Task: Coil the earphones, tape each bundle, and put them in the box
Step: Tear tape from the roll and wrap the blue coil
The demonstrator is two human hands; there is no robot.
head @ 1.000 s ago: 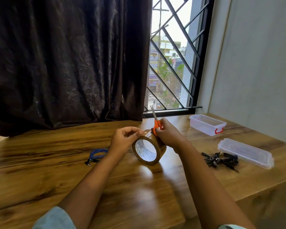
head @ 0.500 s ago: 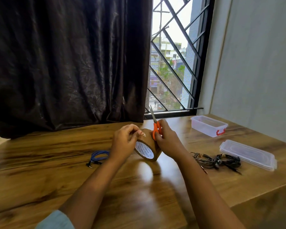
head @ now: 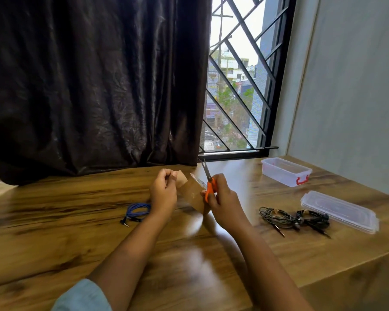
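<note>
My left hand [head: 164,192] pinches the free end of a brown tape strip [head: 190,194] above the wooden table [head: 76,232]. The strip stretches across to my right hand [head: 224,206], which grips orange-handled scissors [head: 210,187], blades pointing up and away. The tape roll is blurred and mostly hidden at my right hand. A coiled blue earphone [head: 138,209] lies just left of my left wrist. Two tangled black earphones [head: 277,217] [head: 312,218] lie to the right. The clear box [head: 285,171] with a red latch stands open at the back right.
The box's clear lid [head: 339,211] lies flat near the table's right edge, beside the black earphones. A dark curtain [head: 94,86] and a barred window [head: 238,97] stand behind the table. A wall closes off the right side.
My left hand has pulled a length of tape away from the roll toward the left. The roll has turned and now sits blurred at my right hand. The view has tilted up slightly.
</note>
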